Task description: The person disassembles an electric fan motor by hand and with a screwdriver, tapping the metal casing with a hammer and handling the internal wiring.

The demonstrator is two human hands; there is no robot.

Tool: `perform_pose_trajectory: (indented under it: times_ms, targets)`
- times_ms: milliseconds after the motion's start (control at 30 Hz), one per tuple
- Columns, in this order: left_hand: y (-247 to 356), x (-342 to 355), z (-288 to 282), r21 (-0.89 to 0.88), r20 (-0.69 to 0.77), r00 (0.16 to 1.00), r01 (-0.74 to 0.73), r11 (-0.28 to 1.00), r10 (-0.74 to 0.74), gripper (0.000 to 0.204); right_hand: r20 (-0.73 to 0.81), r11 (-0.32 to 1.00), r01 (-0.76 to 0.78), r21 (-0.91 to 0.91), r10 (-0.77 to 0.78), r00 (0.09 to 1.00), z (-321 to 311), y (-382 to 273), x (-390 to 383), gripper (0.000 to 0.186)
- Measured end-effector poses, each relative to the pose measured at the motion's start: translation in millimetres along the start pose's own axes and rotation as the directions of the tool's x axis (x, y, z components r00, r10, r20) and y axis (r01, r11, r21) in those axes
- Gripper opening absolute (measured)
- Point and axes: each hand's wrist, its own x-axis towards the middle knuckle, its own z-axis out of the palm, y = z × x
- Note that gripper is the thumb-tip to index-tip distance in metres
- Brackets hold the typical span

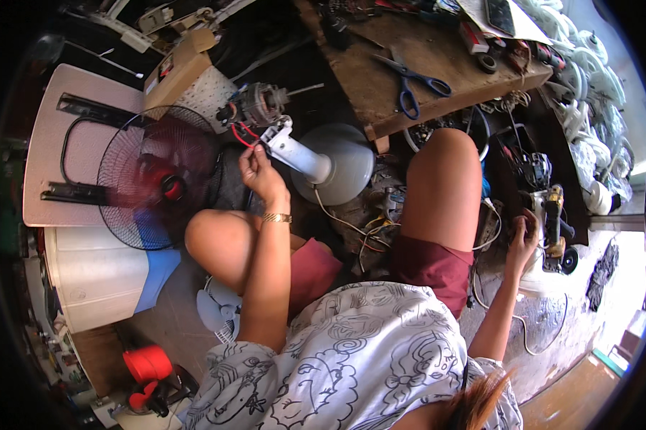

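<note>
A table-fan stand with a white neck [292, 153] and a round grey base [349, 154] stands in front of me. At the top of its neck is a bare metal fan motor [260, 104] with a long shaft, joined by red wires [243, 134]. My left hand [262, 174] is closed with its fingertips at the red wires, beside the neck's upper end. Out to the right, my right hand [523, 240] has loosely curled fingers, apart, with nothing visible between them. Closest to it is a yellow and grey power tool [553, 218].
A black wire-caged fan with a red hub [171, 188] stands at left. Blue-handled scissors [414, 84] lie on a wooden bench [369, 100] at the far side. A red spool [148, 362] sits lower left; white plastic parts [588, 82] hang at right. Loose cables [366, 233] lie between my legs.
</note>
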Motion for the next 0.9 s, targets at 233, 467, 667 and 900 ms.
perform_pose_trajectory:
  times_ms: [233, 467, 667, 900]
  targets:
    - [18.3, 17.0, -37.1, -0.214, 0.126, 0.956, 0.288, 0.934, -0.266, 0.043, -0.001, 0.980, -0.074, -0.187, 0.075, 0.997, -6.1, 11.5, 17.3, 0.018]
    - [25.5, 26.5, -20.0, -0.211, 0.048, 0.945, 0.325, 0.922, -0.322, 0.040, 0.055, 0.870, 0.074, -0.488, -0.054, 0.997, -25.2, 71.4, 42.9, 0.017]
    - [30.6, 43.7, -30.2, -0.154, -0.022, 0.883, 0.461, 0.874, -0.469, 0.033, 0.411, 0.364, 0.341, -0.867, 0.134, 0.902, 42.6, 135.9, 51.1, 0.024]
    - [51.6, 32.8, -5.8, -0.231, 0.081, 0.924, 0.382, 0.895, -0.374, 0.027, 0.351, 0.535, 0.219, -0.816, 0.156, 0.923, 45.6, 148.3, 51.3, 0.019]
